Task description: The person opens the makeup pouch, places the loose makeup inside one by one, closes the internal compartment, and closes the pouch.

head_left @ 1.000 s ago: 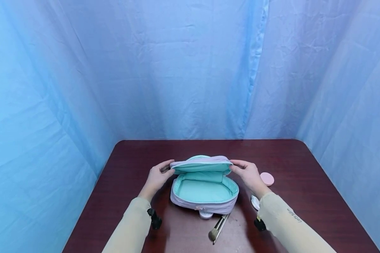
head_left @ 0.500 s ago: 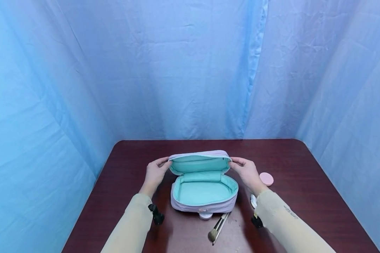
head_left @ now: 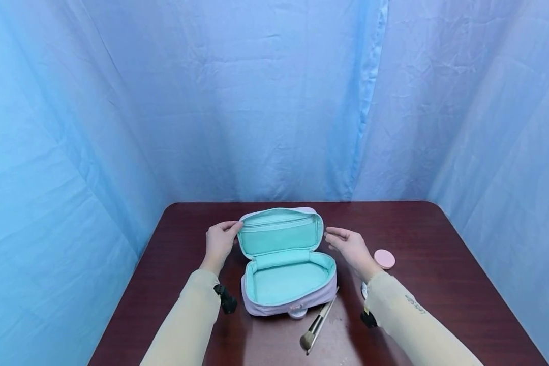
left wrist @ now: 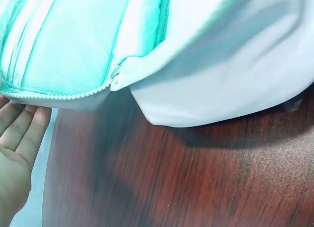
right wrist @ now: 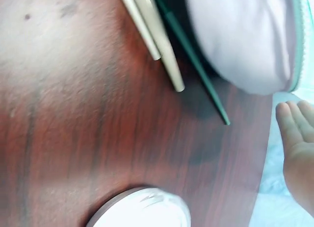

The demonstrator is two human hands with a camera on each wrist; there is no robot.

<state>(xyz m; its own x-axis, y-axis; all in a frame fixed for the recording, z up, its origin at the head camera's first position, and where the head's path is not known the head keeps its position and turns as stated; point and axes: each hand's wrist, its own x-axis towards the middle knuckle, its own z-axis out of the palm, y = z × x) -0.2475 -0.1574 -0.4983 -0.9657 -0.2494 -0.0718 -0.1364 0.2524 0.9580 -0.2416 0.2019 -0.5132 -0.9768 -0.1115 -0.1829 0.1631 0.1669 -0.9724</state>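
Bag (head_left: 283, 260) in soft lilac fabric with a mint-green lining sits gaping toward the wearer on a dark red-brown wood-grain table (head_left: 430, 259), right between the two hands, a touch closer to the left one. Its padded zip-edged lid (head_left: 281, 238) leans back, and the bare left hand (head_left: 218, 246) pinches the rim near the upper left corner; in the left wrist view the fingers tuck behind the zipper edge. My guess is that grip keeps the lid from flopping over the base, since fabric that soft probably won't stand up reliably by itself. The bare right hand (head_left: 353, 250) isn't gripping anything: fingers fairly straight, just beside the lid's right edge but not touching. Only one side being held might be why the bag sits slightly askew, right side farther back. Down front, a small pale round item (head_left: 297, 313) pokes out by the bag's front wall, can't tell if it's partly underneath. A tan-bristled makeup brush (head_left: 320, 320) lies angled at the front right, and the right wrist view shows a thin dark-green stick (right wrist: 198, 67) along that side too. A flat pink disc (head_left: 384, 259) rests beside the right forearm, probably parked there to leave the bag some room.
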